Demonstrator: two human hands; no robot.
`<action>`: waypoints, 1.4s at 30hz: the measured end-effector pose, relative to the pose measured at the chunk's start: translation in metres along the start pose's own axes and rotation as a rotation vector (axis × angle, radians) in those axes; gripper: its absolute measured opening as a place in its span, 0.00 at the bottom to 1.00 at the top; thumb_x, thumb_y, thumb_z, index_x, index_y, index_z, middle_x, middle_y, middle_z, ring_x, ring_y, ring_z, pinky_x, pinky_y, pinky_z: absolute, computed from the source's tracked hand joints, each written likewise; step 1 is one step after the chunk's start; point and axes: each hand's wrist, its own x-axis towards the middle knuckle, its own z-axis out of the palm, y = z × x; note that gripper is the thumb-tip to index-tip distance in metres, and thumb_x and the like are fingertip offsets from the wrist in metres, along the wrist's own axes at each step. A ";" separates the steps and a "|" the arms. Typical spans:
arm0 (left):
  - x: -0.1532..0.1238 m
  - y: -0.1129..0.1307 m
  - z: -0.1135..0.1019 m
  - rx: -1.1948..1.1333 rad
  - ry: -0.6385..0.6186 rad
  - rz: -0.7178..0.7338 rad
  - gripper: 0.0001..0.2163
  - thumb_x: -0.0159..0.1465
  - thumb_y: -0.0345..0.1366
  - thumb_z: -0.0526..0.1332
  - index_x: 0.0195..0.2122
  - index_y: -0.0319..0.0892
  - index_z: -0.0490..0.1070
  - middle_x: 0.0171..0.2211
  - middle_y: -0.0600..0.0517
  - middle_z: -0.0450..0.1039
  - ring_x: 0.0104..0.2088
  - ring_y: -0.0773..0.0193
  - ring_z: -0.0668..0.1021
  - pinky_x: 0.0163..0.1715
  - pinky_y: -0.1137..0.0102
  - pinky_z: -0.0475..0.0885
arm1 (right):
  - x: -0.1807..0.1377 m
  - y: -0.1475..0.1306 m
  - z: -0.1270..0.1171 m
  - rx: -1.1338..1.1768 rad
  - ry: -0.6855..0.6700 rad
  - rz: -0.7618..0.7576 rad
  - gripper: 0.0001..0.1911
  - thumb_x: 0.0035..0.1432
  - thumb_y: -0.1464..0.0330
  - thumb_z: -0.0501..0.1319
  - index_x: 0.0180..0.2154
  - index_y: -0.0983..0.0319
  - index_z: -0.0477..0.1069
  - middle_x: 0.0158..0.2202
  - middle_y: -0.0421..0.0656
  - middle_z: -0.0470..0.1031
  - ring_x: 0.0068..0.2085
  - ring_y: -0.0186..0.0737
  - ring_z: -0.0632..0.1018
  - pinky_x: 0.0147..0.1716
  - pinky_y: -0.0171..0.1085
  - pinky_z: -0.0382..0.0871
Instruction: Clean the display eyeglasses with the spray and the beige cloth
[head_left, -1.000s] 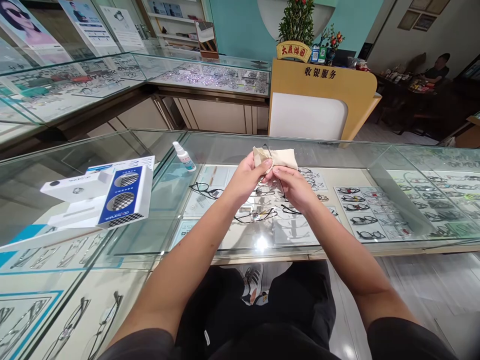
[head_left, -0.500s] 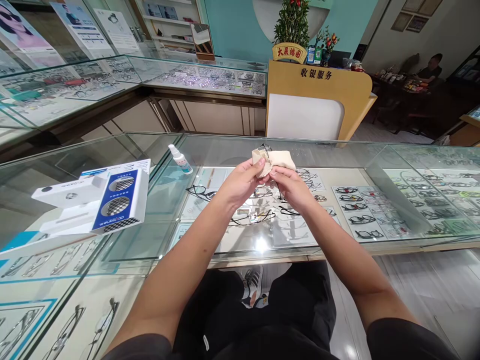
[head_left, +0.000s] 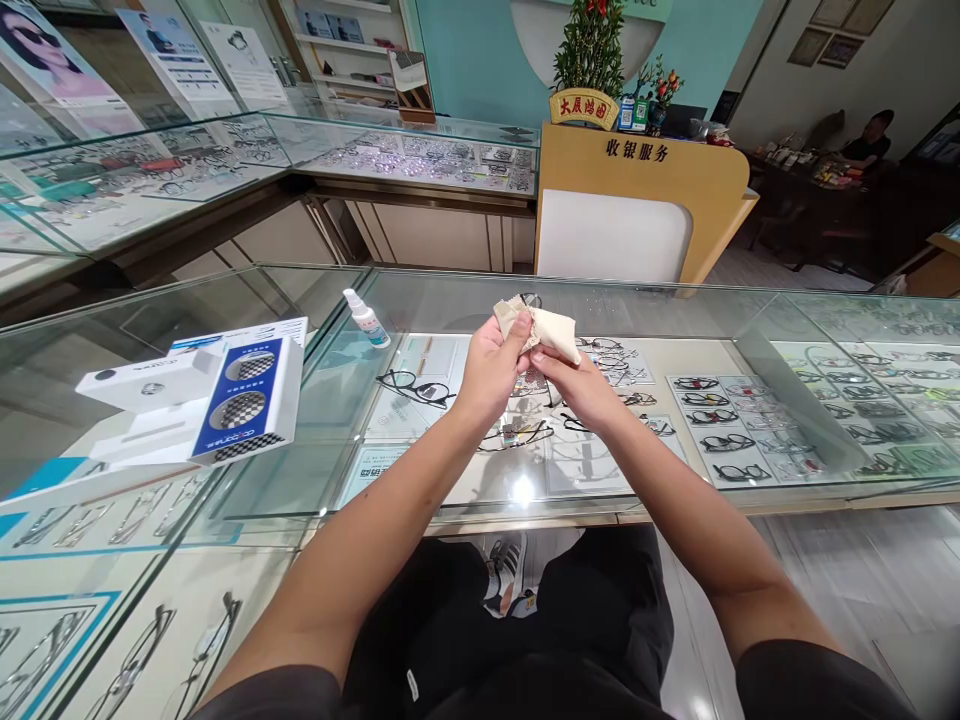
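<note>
Over the glass counter, both my hands are closed around a pair of dark-rimmed eyeglasses [head_left: 531, 299] wrapped in a cream cleaning cloth [head_left: 555, 332]. The thumb of my left hand [head_left: 491, 362] presses the cloth against the lens part. My right hand [head_left: 574, 380] pinches at the near side of the eyeglasses, below the loose fold of cloth. Only a bit of rim shows above the cloth; most of the frame is hidden. A white spray bottle [head_left: 367, 320] stands on the glass to the left of my hands.
An open white and blue box [head_left: 247, 395] lies on the counter at left. Under the glass [head_left: 450, 510] are several rows of eyeglasses [head_left: 726, 443]. Beyond stand more display cases [head_left: 420, 160] and a yellow cashier desk [head_left: 637, 200]. A person [head_left: 870, 140] sits far right.
My hands have shifted slightly, and the cloth's loose fold now hangs lower over my right fingers. My left hand is turned more upright. The view has moved a little.
</note>
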 end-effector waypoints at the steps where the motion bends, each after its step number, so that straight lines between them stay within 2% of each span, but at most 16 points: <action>1: 0.000 0.000 -0.001 0.010 0.013 0.000 0.26 0.62 0.62 0.76 0.37 0.45 0.71 0.19 0.62 0.61 0.18 0.72 0.61 0.20 0.72 0.59 | -0.001 -0.002 0.001 -0.012 -0.007 0.007 0.14 0.66 0.54 0.69 0.37 0.57 0.83 0.39 0.43 0.82 0.41 0.43 0.75 0.45 0.41 0.67; 3: 0.002 0.003 -0.003 0.044 0.004 -0.020 0.28 0.64 0.65 0.72 0.32 0.45 0.69 0.17 0.60 0.61 0.18 0.71 0.62 0.20 0.71 0.60 | -0.002 -0.007 0.003 -0.035 -0.023 0.022 0.15 0.66 0.53 0.68 0.36 0.57 0.83 0.40 0.43 0.83 0.42 0.43 0.75 0.46 0.42 0.67; 6: 0.006 0.011 -0.010 0.074 -0.117 -0.067 0.30 0.67 0.67 0.68 0.27 0.44 0.68 0.15 0.57 0.62 0.17 0.68 0.66 0.22 0.69 0.65 | -0.004 -0.012 0.002 -0.046 -0.038 0.024 0.16 0.66 0.52 0.68 0.35 0.57 0.83 0.40 0.43 0.83 0.43 0.44 0.75 0.47 0.42 0.67; 8: 0.009 0.017 -0.015 0.040 -0.204 -0.102 0.28 0.66 0.65 0.70 0.30 0.42 0.72 0.17 0.54 0.67 0.19 0.66 0.70 0.24 0.68 0.68 | -0.004 -0.013 -0.002 -0.048 -0.038 0.019 0.17 0.67 0.52 0.67 0.34 0.57 0.83 0.38 0.43 0.83 0.43 0.44 0.76 0.49 0.42 0.68; 11: 0.013 0.024 -0.022 -0.049 -0.248 -0.155 0.24 0.61 0.56 0.79 0.38 0.39 0.78 0.24 0.51 0.75 0.24 0.64 0.74 0.28 0.67 0.73 | -0.004 -0.015 -0.006 -0.047 -0.022 0.018 0.16 0.68 0.53 0.67 0.36 0.56 0.86 0.39 0.42 0.84 0.45 0.45 0.77 0.54 0.43 0.68; 14: 0.013 0.026 -0.023 -0.096 -0.268 -0.195 0.23 0.57 0.48 0.83 0.40 0.38 0.78 0.27 0.51 0.77 0.28 0.64 0.76 0.32 0.68 0.75 | -0.004 -0.018 -0.008 -0.028 -0.001 0.026 0.16 0.67 0.53 0.68 0.37 0.55 0.87 0.40 0.42 0.84 0.45 0.44 0.77 0.53 0.42 0.68; 16: 0.012 0.025 -0.021 -0.101 -0.279 -0.204 0.22 0.57 0.47 0.83 0.40 0.39 0.77 0.27 0.52 0.75 0.28 0.65 0.76 0.33 0.68 0.75 | -0.003 -0.018 -0.008 -0.013 0.000 0.029 0.16 0.66 0.52 0.68 0.36 0.56 0.86 0.39 0.43 0.83 0.44 0.43 0.76 0.51 0.42 0.68; 22: 0.009 0.017 -0.016 -0.060 -0.271 -0.204 0.22 0.60 0.51 0.81 0.36 0.40 0.74 0.24 0.55 0.70 0.28 0.65 0.74 0.34 0.69 0.74 | -0.001 -0.015 -0.009 0.020 0.013 0.025 0.18 0.63 0.49 0.71 0.33 0.57 0.84 0.36 0.43 0.81 0.43 0.43 0.76 0.52 0.42 0.69; 28: 0.005 0.015 -0.009 -0.078 -0.227 -0.147 0.25 0.55 0.51 0.84 0.37 0.39 0.74 0.28 0.54 0.72 0.28 0.68 0.72 0.32 0.71 0.70 | 0.001 -0.011 -0.009 0.097 0.016 0.021 0.16 0.63 0.52 0.72 0.32 0.57 0.84 0.35 0.42 0.82 0.41 0.42 0.77 0.50 0.42 0.70; 31: 0.003 0.013 -0.005 -0.071 -0.173 -0.110 0.27 0.54 0.53 0.84 0.37 0.40 0.74 0.26 0.56 0.72 0.25 0.70 0.70 0.28 0.71 0.68 | 0.001 -0.010 -0.006 0.089 0.040 0.027 0.15 0.60 0.52 0.74 0.35 0.57 0.85 0.35 0.42 0.84 0.40 0.43 0.77 0.49 0.43 0.69; 35: 0.002 0.007 -0.002 -0.024 -0.095 -0.050 0.28 0.59 0.62 0.78 0.34 0.43 0.71 0.18 0.59 0.65 0.21 0.70 0.67 0.24 0.72 0.65 | -0.001 -0.012 -0.001 -0.001 0.031 0.013 0.15 0.61 0.52 0.72 0.35 0.57 0.84 0.37 0.42 0.84 0.43 0.44 0.77 0.49 0.43 0.69; 38: 0.003 0.004 -0.003 0.007 -0.048 -0.008 0.29 0.63 0.66 0.73 0.32 0.43 0.70 0.17 0.59 0.63 0.20 0.70 0.65 0.23 0.72 0.63 | -0.002 -0.015 0.002 -0.048 0.020 0.007 0.16 0.61 0.51 0.72 0.34 0.57 0.84 0.37 0.43 0.85 0.45 0.45 0.78 0.52 0.43 0.71; 42: 0.005 0.009 -0.006 -0.013 -0.094 -0.031 0.30 0.65 0.66 0.71 0.28 0.42 0.69 0.16 0.57 0.61 0.21 0.69 0.66 0.25 0.72 0.63 | -0.005 -0.023 0.002 -0.056 0.027 0.006 0.16 0.60 0.50 0.72 0.34 0.55 0.87 0.39 0.42 0.86 0.47 0.46 0.80 0.56 0.45 0.73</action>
